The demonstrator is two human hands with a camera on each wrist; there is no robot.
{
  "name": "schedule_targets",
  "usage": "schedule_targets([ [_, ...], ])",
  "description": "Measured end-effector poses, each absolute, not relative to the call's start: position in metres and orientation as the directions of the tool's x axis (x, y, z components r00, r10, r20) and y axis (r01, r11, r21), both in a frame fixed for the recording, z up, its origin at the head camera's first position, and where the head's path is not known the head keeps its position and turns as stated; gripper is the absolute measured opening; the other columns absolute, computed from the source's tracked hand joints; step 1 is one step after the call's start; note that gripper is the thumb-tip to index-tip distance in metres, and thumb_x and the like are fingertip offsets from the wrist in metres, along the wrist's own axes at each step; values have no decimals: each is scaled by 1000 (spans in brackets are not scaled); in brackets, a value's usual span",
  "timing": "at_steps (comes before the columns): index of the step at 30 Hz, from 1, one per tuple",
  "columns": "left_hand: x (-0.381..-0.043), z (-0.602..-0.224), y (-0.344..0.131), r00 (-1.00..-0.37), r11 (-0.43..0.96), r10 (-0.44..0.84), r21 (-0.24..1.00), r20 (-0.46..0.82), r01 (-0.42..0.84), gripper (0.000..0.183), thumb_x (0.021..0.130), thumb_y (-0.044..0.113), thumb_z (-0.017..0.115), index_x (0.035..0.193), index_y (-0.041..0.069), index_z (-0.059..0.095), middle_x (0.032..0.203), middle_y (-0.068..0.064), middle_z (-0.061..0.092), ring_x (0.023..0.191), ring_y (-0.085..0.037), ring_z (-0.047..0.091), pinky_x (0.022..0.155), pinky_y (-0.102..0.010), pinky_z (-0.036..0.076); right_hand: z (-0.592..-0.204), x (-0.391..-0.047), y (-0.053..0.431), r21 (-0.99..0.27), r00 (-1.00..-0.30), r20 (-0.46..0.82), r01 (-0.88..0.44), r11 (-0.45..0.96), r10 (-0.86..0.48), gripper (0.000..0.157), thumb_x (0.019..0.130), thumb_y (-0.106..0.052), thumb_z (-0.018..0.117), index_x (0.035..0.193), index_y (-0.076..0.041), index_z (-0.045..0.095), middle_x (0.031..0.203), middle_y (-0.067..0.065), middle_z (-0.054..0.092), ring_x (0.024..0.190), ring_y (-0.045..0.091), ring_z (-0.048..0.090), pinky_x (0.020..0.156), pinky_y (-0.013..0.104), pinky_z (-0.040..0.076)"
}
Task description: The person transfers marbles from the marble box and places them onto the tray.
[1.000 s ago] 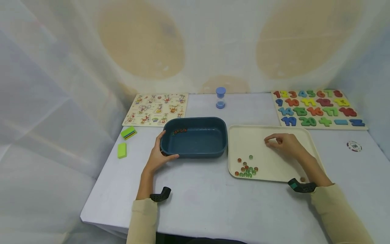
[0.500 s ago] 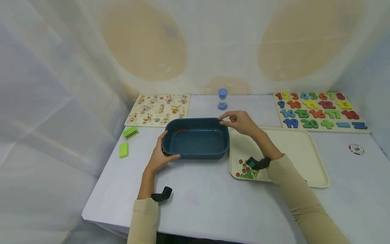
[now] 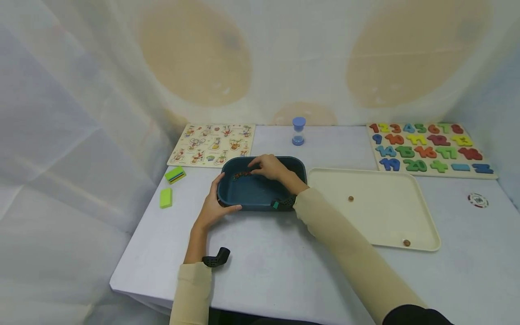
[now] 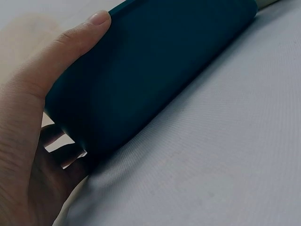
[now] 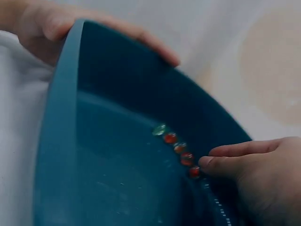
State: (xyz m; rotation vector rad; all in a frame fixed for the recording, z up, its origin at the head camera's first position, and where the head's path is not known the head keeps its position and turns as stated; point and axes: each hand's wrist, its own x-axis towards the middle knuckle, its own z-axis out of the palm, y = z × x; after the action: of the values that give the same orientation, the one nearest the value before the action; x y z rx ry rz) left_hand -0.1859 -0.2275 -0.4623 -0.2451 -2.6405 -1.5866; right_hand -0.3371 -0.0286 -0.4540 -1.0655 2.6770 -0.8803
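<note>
A dark blue-green rectangular basin (image 3: 260, 203) stands on the white-covered table. My left hand (image 3: 212, 205) grips its left end, the thumb along the front wall and the fingers around the side. My right hand (image 3: 270, 168) reaches inside, with its thumb and forefinger close together at the end of a row of red, orange and green glass marbles (image 5: 170, 138). The fingertips (image 5: 205, 162) are right beside the last red marble (image 5: 194, 171); I cannot tell whether a marble is pinched between them. The row lies along the far wall.
A cream tray (image 3: 390, 180) to the right holds two visible brownish marbles (image 3: 351, 198); my right sleeve covers its near-left part. Behind are a picture puzzle board (image 3: 215, 144), an hourglass (image 3: 298, 131) and a number puzzle (image 3: 430, 149). Sponge-like blocks (image 3: 165, 197) lie left, a round chip (image 3: 478, 200) right.
My right hand has moved left from over the tray, across the basin's right rim and down inside to the marble row. The left hand keeps its hold on the basin.
</note>
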Motion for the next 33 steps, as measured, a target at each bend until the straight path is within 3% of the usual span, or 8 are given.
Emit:
schedule_targets([
  [4,-187,-462,-228,-986,462,111,872,123,161,102,67,26,79,144,20,12,149,-8,16,134,-31,17,102,-55,22,-461,-338,-38,-522,-747,85,-597,609,-659,24,82,-24,65,105,-15,67,99,0,67,67,10,55,63,25,44],
  [9,-187,-463,-229,-987,469,111,869,120,158,103,67,27,79,144,20,12,149,-6,16,134,-31,17,102,-55,22,-463,-335,-41,-503,-770,36,-565,654,-637,22,82,-24,65,103,-17,67,103,-1,66,87,14,61,77,31,47],
  [13,-188,-464,-229,-985,468,113,868,127,166,102,67,27,79,144,19,12,149,-8,16,134,-31,17,103,-55,22,-460,-333,-39,-488,-758,58,-589,644,-649,21,83,-26,64,102,-18,68,99,-3,66,80,9,59,73,27,46],
  [16,-188,-465,-229,-985,467,113,868,128,167,102,67,26,79,144,19,12,148,-9,16,134,-32,18,102,-55,22,-447,-327,-31,-528,-740,124,-613,588,-661,21,83,-26,64,101,-16,68,81,-2,64,62,9,49,60,25,40],
  [20,-188,-464,-229,-987,464,103,871,124,158,102,67,27,79,144,20,12,149,-9,16,134,-32,18,102,-56,22,-417,-313,-2,-607,-730,239,-627,488,-641,23,83,-27,64,101,-14,68,53,0,42,46,13,28,48,27,27],
  [24,-188,-463,-230,-988,468,90,870,125,153,102,67,26,79,143,21,13,149,-6,15,134,-31,17,102,-57,21,-402,-298,44,-607,-732,363,-656,449,-577,24,83,-31,63,99,-14,68,46,-3,30,42,12,22,45,26,23],
  [28,-188,-463,-230,-988,473,88,867,130,156,101,67,25,79,143,22,12,149,-5,15,135,-30,16,102,-57,21,-409,-284,100,-589,-786,386,-613,526,-484,26,82,-34,62,99,-15,69,49,-2,32,45,13,25,45,27,24],
  [33,-189,-465,-227,-987,465,93,870,135,163,100,68,23,78,144,22,13,149,-5,15,135,-29,15,103,-55,20,-445,-270,176,-582,-897,260,-441,683,-358,29,83,-38,62,100,-15,68,52,-1,34,50,14,30,46,27,25],
])
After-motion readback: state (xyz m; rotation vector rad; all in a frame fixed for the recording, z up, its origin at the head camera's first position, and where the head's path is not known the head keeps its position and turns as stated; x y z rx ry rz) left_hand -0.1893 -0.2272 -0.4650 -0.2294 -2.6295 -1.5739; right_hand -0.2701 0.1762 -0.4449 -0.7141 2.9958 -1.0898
